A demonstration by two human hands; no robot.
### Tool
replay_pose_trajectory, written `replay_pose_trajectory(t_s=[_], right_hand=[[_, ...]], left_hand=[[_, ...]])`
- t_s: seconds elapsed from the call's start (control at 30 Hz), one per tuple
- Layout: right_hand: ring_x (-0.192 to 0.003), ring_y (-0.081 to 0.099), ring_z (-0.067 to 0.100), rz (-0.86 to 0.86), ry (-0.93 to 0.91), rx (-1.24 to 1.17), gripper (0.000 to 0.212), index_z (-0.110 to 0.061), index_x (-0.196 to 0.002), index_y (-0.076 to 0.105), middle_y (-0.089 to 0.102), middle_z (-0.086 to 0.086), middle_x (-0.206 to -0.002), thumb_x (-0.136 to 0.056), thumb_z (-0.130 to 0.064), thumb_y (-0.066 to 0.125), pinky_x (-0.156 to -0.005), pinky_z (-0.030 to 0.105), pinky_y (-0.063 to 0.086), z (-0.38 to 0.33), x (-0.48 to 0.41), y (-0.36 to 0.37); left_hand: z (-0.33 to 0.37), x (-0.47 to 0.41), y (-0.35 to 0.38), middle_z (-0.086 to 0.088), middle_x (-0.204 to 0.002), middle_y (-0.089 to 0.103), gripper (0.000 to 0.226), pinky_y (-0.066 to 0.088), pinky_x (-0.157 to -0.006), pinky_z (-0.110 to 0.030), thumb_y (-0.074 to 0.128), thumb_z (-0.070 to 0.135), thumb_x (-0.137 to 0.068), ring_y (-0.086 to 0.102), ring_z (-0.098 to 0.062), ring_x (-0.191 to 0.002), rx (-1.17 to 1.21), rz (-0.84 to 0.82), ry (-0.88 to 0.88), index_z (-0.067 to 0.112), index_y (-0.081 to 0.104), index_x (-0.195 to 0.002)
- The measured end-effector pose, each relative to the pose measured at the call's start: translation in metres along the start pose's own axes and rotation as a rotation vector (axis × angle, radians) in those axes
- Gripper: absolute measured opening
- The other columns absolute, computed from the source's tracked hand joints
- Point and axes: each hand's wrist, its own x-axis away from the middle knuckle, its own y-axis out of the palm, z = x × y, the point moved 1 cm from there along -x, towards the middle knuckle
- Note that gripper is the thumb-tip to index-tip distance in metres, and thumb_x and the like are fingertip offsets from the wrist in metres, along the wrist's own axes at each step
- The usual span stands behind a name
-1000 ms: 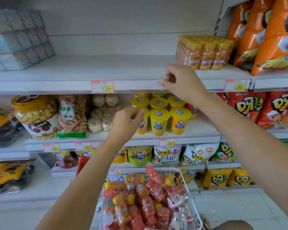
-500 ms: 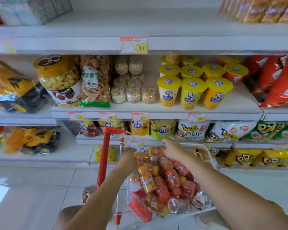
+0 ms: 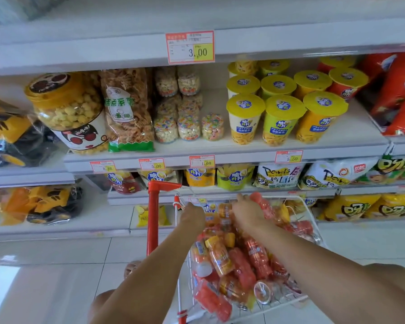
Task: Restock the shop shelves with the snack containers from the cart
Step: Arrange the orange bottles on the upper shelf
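Restock far from done: cart (image 3: 153,218) heaped w/ snack containers (image 3: 232,260), top shelf (image 3: 103,43) looks bare; right hand (image 3: 247,212) fingers wrap 1 red container (image 3: 261,202) at cart's far edge, left hand (image 3: 193,217) beside it, fingers hidden, can't tell grip

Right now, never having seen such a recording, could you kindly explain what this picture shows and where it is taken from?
There is no machine: a person wears one camera on the head, looking forward and down. Both bare arms reach into a wire cart piled with red and orange snack containers. The left hand dips among them, fingers hidden. The right hand lies against a red container; whether it has a grip is unclear. Ahead stand shop shelves with yellow-lidded cups.
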Motion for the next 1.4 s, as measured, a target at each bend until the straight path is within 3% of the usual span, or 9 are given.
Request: replay_pose_trajectory(t_s=[0.27, 0.43, 0.57, 0.73, 0.83, 0.93, 1.03, 1.13, 1.4], right_hand=[[-0.135, 0.035, 0.032, -0.051, 0.000, -0.011, 0.044, 0.004, -0.124, 0.052, 0.054, 0.018, -0.131, -0.081, 0.012, 0.055, -0.098, 0.036, 0.047, -0.003, 0.010, -0.022], [-0.066, 0.052, 0.015, -0.032, -0.001, -0.264, 0.024, 0.000, -0.108, 0.064, 0.053, 0.004, -0.078, -0.086, 0.000, 0.054, -0.052, 0.023, 0.040, 0.006, 0.024, -0.080], [-0.099, 0.058, 0.022, 0.244, -0.070, -0.536, 0.029, -0.008, -0.111, 0.063, 0.058, 0.005, -0.108, -0.083, -0.017, 0.068, -0.077, 0.028, 0.044, 0.048, 0.067, -0.156], [-0.098, 0.052, 0.007, 0.649, -0.107, -0.842, 0.037, -0.025, -0.111, 0.063, 0.055, -0.010, -0.109, -0.078, -0.017, 0.077, -0.076, 0.019, 0.037, 0.105, 0.127, -0.252], [-0.097, 0.058, 0.011, 0.870, -0.103, -0.945, 0.037, -0.026, -0.105, 0.063, 0.062, -0.006, -0.106, -0.075, -0.012, 0.079, -0.078, 0.016, 0.046, 0.142, 0.150, -0.301], [-0.096, 0.057, 0.014, 1.068, -0.074, -0.909, 0.035, -0.019, -0.109, 0.063, 0.062, -0.003, -0.105, -0.078, -0.014, 0.076, -0.074, 0.013, 0.042, 0.187, 0.175, -0.348], [-0.105, 0.055, 0.020, 1.180, 0.095, -0.690, 0.035, -0.016, -0.116, 0.061, 0.060, 0.003, -0.116, -0.082, -0.009, 0.069, -0.076, 0.019, 0.035, 0.238, 0.188, -0.389], [-0.116, 0.050, 0.025, 1.106, 0.247, -0.530, 0.043, -0.016, -0.121, 0.059, 0.055, 0.008, -0.130, -0.080, -0.003, 0.064, -0.078, 0.021, 0.035, 0.283, 0.186, -0.415], [-0.119, 0.051, 0.025, 0.673, 0.232, -0.396, 0.039, -0.015, -0.125, 0.053, 0.051, 0.011, -0.135, -0.089, 0.000, 0.051, -0.090, 0.031, 0.046, 0.339, 0.146, -0.426]], left_hand=[[-0.002, 0.016, -0.014, -0.007, -0.113, 0.063, 0.025, 0.046, -0.075, -0.027, 0.058, 0.024, -0.091, 0.061, -0.022, -0.102, 0.054, 0.007, -0.008, 0.007, 0.059, -0.110], [-0.013, 0.053, -0.077, 0.000, -0.095, 0.058, 0.045, 0.042, -0.067, -0.023, 0.073, 0.043, -0.078, 0.053, -0.014, -0.081, 0.321, 0.134, 0.035, 0.012, 0.056, -0.106], [-0.006, 0.107, -0.156, 0.007, -0.087, 0.062, 0.043, 0.039, -0.052, -0.016, 0.074, 0.043, -0.075, 0.056, -0.006, -0.069, 0.487, 0.363, 0.179, 0.022, 0.058, -0.109], [0.050, 0.170, -0.256, 0.011, -0.095, 0.067, 0.037, 0.049, -0.076, -0.022, 0.079, 0.029, -0.072, 0.065, -0.007, -0.085, 0.757, 0.644, 0.521, 0.032, 0.063, -0.106], [0.095, 0.182, -0.300, 0.004, -0.098, 0.067, 0.033, 0.046, -0.066, -0.010, 0.078, 0.021, -0.074, 0.065, -0.005, -0.087, 0.904, 0.783, 0.673, 0.025, 0.065, -0.104], [0.141, 0.187, -0.343, 0.008, -0.090, 0.068, 0.023, 0.043, -0.067, -0.005, 0.075, 0.019, -0.078, 0.062, 0.000, -0.083, 0.976, 0.902, 0.765, 0.023, 0.066, -0.099], [0.175, 0.168, -0.382, 0.014, -0.082, 0.066, 0.016, 0.053, -0.079, -0.025, 0.074, 0.029, -0.079, 0.064, -0.007, -0.079, 1.042, 0.936, 0.800, 0.032, 0.063, -0.090], [0.205, 0.137, -0.404, 0.011, -0.081, 0.064, 0.018, 0.055, -0.081, -0.040, 0.073, 0.035, -0.078, 0.064, -0.015, -0.077, 1.026, 0.960, 0.758, 0.031, 0.061, -0.091], [0.247, 0.093, -0.411, -0.001, -0.102, 0.065, 0.051, 0.052, -0.079, -0.034, 0.061, 0.048, -0.086, 0.063, -0.021, -0.090, 0.852, 0.994, 0.577, 0.015, 0.054, -0.123]])
